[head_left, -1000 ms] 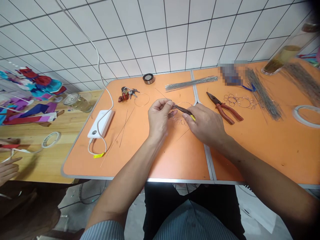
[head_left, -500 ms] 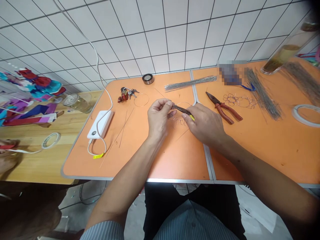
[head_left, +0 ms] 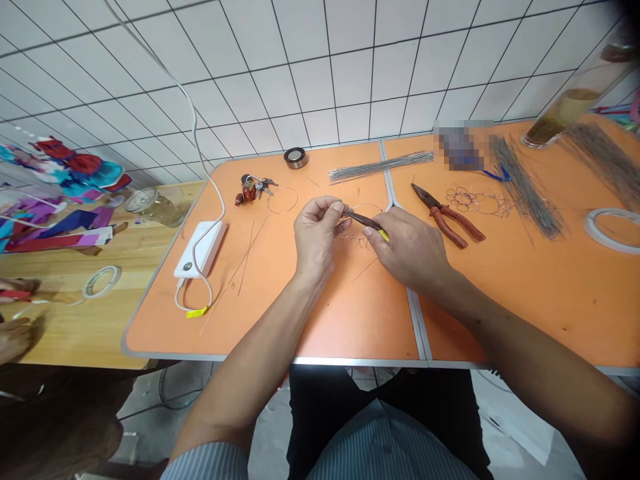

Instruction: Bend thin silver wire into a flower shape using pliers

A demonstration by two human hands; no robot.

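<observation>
My left hand [head_left: 316,233] has curled tighter, pinching the wire loops [head_left: 356,239], while my right hand [head_left: 407,250] keeps gripping the small pliers [head_left: 365,221] mid-bench.

Orange table [head_left: 320,313] with a grey rim; red-handled pliers [head_left: 449,215]; yellow-tipped dark pliers [head_left: 367,222]; white power bank [head_left: 199,249] with white cable and yellow tag; silvery wire bundle [head_left: 381,167]; black tape roll [head_left: 295,157]; white wall tiles [head_left: 320,67] with dark grout; blue-and-white striped shirt [head_left: 370,447]
</observation>
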